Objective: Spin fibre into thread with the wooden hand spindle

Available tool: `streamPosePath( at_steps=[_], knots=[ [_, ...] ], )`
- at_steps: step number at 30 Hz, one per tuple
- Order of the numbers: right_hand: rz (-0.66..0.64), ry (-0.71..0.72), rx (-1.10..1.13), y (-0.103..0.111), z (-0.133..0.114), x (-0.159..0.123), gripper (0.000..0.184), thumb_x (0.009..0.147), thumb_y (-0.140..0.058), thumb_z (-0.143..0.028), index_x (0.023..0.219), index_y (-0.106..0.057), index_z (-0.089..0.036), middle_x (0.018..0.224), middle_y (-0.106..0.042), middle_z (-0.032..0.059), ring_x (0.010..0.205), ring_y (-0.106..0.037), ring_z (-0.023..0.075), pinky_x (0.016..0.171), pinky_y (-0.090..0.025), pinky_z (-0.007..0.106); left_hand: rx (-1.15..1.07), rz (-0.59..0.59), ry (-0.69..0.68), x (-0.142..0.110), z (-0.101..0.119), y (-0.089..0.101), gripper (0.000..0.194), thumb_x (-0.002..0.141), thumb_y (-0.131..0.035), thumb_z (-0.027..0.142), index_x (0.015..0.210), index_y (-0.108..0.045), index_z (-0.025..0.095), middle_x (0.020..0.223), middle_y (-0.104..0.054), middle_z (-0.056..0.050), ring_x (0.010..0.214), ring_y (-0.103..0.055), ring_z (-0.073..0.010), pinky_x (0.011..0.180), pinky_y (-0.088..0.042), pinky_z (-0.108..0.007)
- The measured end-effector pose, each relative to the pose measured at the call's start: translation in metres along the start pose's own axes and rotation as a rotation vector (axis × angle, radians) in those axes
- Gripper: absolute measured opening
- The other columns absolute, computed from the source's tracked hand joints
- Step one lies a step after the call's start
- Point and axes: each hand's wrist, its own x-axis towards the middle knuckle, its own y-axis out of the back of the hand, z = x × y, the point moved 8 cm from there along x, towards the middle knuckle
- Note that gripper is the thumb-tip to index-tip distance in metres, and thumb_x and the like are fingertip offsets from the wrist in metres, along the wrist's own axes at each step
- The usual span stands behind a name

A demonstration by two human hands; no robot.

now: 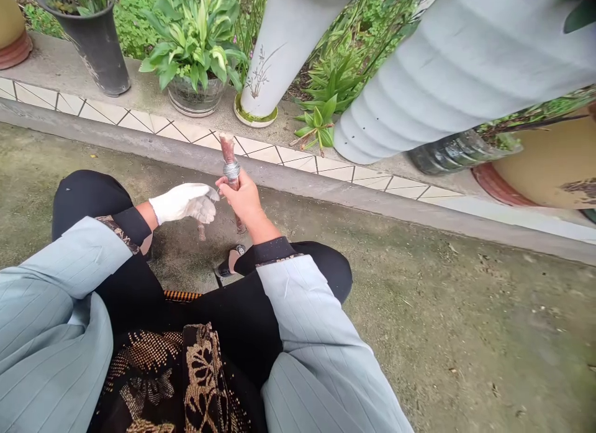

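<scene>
My right hand (pixel 243 200), bare, is closed around a reddish-brown stick (pixel 228 148) held nearly upright, its upper end pale and rough. Several turns of grey wire (pixel 231 169) are wound around this stick, just above my fingers. My thumb and forefinger press near the windings. To the left, my left hand (pixel 186 202) wears a white glove, and its fingers are curled and blurred. A second, short brown stick (pixel 201 232) pokes out below the gloved fingers, also blurred; its upper part is hidden by the glove. Whether wire runs between the two hands I cannot make out.
A low ledge with a white tiled face (pixel 261 152) crosses ahead. On it stand a black pot (pixel 100 48), a leafy plant in a clear pot (pixel 198 96), a tall white pot (pixel 284 41) and a large ribbed white planter (pixel 419 85). My bent knees flank the hands over concrete ground (pixel 442 321).
</scene>
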Motion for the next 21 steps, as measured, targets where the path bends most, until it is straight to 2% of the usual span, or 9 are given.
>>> streamPosePath(
  at_steps=[3, 6, 9, 14, 21],
  knots=[
    [0.036, 0.011, -0.084, 0.002, 0.000, -0.001, 0.062, 0.077, -0.057, -0.028, 0.138, -0.046, -0.021, 0.093, -0.063, 0.0016, 0.072, -0.054, 0.0112, 0.065, -0.049, 0.022, 0.084, 0.049, -0.040, -0.001, 0.004, 0.002, 0.043, 0.077, -0.072, 0.046, 0.097, -0.057, 0.011, 0.074, -0.070, -0.010, 0.064, -0.070, -0.0214, 0.064, -0.056, -0.035],
    [0.011, 0.042, -0.097, -0.003, -0.001, -0.001, 0.069, 0.077, -0.057, -0.024, 0.143, -0.040, -0.022, 0.090, -0.063, -0.0012, 0.076, -0.055, 0.0107, 0.077, -0.050, 0.024, 0.222, 0.115, -0.063, 0.000, 0.005, 0.007, 0.032, 0.075, -0.076, 0.031, 0.091, -0.056, 0.012, 0.071, -0.068, -0.005, 0.062, -0.067, -0.0158, 0.064, -0.055, -0.030],
    [-0.016, 0.055, -0.087, -0.007, -0.001, -0.002, 0.073, 0.075, -0.057, -0.021, 0.145, -0.037, -0.022, 0.089, -0.062, -0.0020, 0.075, -0.054, 0.0105, 0.081, -0.049, 0.026, 0.262, 0.149, -0.051, 0.000, 0.003, 0.011, 0.022, 0.077, -0.071, 0.025, 0.089, -0.058, 0.011, 0.070, -0.068, -0.005, 0.062, -0.067, -0.0150, 0.066, -0.056, -0.031],
    [0.037, 0.003, -0.075, 0.001, 0.005, 0.000, 0.068, 0.074, -0.056, -0.021, 0.141, -0.042, -0.023, 0.086, -0.062, -0.0018, 0.071, -0.054, 0.0107, 0.070, -0.050, 0.024, 0.154, 0.146, -0.061, -0.001, 0.005, 0.012, 0.027, 0.073, -0.073, 0.024, 0.092, -0.059, 0.009, 0.079, -0.070, -0.009, 0.070, -0.071, -0.0195, 0.070, -0.058, -0.035],
    [0.097, -0.067, 0.113, 0.005, 0.022, 0.006, 0.054, 0.073, -0.059, -0.020, 0.126, -0.048, -0.023, 0.078, -0.059, -0.0037, 0.063, -0.057, 0.0096, 0.055, -0.045, 0.021, 0.106, 0.121, -0.083, -0.001, 0.005, 0.011, 0.023, 0.075, -0.070, 0.020, 0.090, -0.057, 0.009, 0.081, -0.069, -0.009, 0.075, -0.071, -0.0207, 0.075, -0.058, -0.038]
  ],
)
